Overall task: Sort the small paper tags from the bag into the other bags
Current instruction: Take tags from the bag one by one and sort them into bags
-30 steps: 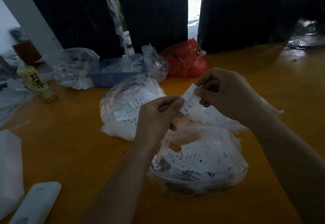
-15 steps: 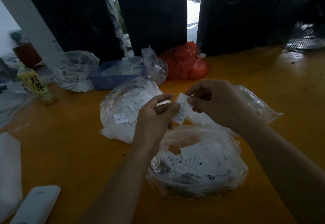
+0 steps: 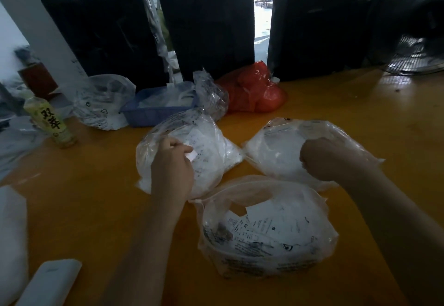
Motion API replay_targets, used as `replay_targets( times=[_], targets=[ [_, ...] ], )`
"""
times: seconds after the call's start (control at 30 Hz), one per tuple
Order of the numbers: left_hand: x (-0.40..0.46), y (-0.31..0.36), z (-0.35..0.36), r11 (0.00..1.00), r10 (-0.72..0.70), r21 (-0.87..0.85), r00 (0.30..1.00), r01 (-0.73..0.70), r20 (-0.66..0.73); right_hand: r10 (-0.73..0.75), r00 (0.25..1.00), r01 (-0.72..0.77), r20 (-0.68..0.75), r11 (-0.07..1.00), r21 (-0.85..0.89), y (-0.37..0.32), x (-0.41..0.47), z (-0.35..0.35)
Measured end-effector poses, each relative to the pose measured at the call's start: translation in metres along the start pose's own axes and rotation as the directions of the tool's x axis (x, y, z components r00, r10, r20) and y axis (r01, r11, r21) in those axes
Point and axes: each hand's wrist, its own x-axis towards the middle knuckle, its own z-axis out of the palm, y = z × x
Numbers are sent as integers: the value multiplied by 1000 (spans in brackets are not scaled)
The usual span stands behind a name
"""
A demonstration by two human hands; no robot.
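Tag [image 3: 192, 156] pinched in the left hand [image 3: 171, 168] at the left bag [image 3: 211, 147]. Right hand [image 3: 329, 159] curls over the right bag [image 3: 276, 147]; its hold cannot be told.

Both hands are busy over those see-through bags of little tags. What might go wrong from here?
The left hand pinches a small tag at the left bag, whose opening I cannot make out; the tag may slide off onto the table. The right hand is curled over the right bag, its contents hidden, so a tag there could go astray. The near bag gapes open and could spill if nudged.
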Motion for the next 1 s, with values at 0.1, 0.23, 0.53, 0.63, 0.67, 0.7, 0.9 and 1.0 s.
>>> replay_targets(
  times=[0.1, 0.23, 0.53, 0.63, 0.67, 0.7, 0.9, 1.0],
  targets=[
    [-2, -4, 14, 988, -34, 154, 994, 18, 102, -22, 1000, 23, -17, 999, 42, -1, 11, 18],
    [-3, -8, 18, 924, -101, 380, 983, 36, 152, -30, 999, 31, -16, 997, 73, -3, 20, 30],
    [2, -6, 13, 987, -27, 159, 955, -22, 296, -8, 997, 16, -72, 993, 118, -8, 16, 14],
    [2, -7, 14, 985, -18, 170, 967, -26, 254, -20, 996, 32, -89, 990, 136, -9, 10, 7],
    [3, -6, 13, 983, -10, 181, 978, -28, 209, -23, 996, 35, -87, 989, 143, -7, 7, 1],
    [4, -5, 12, 985, -1, 173, 988, -27, 156, -35, 996, 47, -85, 988, 146, -4, 4, -5],
    [-5, 20, 2, 975, 130, -152, 974, -160, -188, -31, 997, 64, -69, 832, 551, 11, -15, -31],
    [-16, 44, -5, 899, 98, -417, 990, -133, -105, -30, 995, 93, -92, 546, 833, 8, -25, -39]
  ],
)
